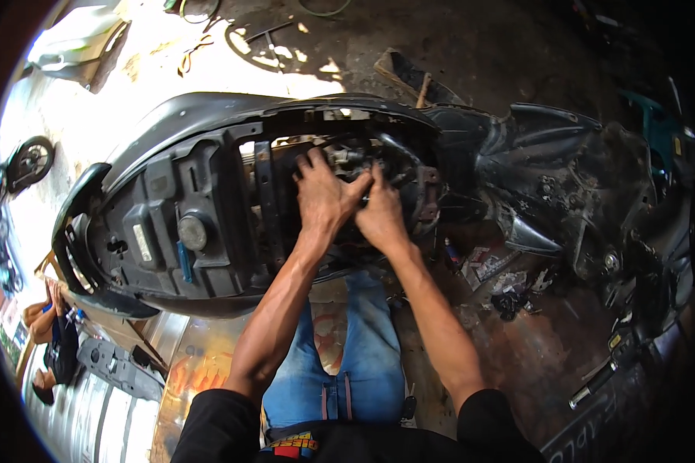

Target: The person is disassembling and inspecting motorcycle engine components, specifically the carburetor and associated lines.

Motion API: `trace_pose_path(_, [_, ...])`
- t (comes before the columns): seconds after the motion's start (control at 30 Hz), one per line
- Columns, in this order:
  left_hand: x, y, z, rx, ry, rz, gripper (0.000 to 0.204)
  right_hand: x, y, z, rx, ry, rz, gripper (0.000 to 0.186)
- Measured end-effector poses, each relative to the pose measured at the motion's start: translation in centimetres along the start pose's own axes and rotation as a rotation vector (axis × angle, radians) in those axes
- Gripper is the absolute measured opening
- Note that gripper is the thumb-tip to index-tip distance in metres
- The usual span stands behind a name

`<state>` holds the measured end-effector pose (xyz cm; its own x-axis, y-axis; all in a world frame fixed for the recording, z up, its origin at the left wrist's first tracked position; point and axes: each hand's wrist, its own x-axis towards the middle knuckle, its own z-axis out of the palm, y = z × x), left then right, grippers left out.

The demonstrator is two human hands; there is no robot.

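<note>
A black scooter (201, 166) stands across in front of me, its seat off and the bay under it open. Both my hands reach down into that bay, among dark engine parts (355, 157). My left hand (326, 193) curls its fingers over a black part, with the thumb stretched toward the right hand. Close beside it, my right hand (381, 214) has its fingers drawn together and pointing down near the left thumb. What either hand grips is hidden beneath the fingers. A metal frame bracket (431, 185) lies just right of my right hand.
Left of the bay are the black fuel tank cover with its round cap (192, 231) and a blue-handled tool (184, 262). Small parts and scraps (510, 285) litter the floor at right. A handlebar grip (592, 386) sticks out lower right. Another person (54, 339) is at far left.
</note>
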<state>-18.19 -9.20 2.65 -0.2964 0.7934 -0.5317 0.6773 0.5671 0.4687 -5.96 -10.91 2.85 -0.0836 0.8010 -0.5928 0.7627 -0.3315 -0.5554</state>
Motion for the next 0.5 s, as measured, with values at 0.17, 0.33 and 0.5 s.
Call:
trace_pose_path(0.17, [0.3,-0.9,1.1,-0.059,0.055,0.016,0.087,-0.4,-0.4,0.6,-0.075,0.020,0.006,0.078])
trace_pose_path(0.33, [0.1,-0.9,1.5,-0.072,0.084,0.131,0.083,-2.5,-1.7,-2.6,-0.139,0.329,-0.157,0.062])
trace_pose_path(0.5, [-0.4,-0.7,1.3,-0.036,0.098,0.133,0.087,-0.6,7.2,-7.3,0.797,0.783,0.172,0.017])
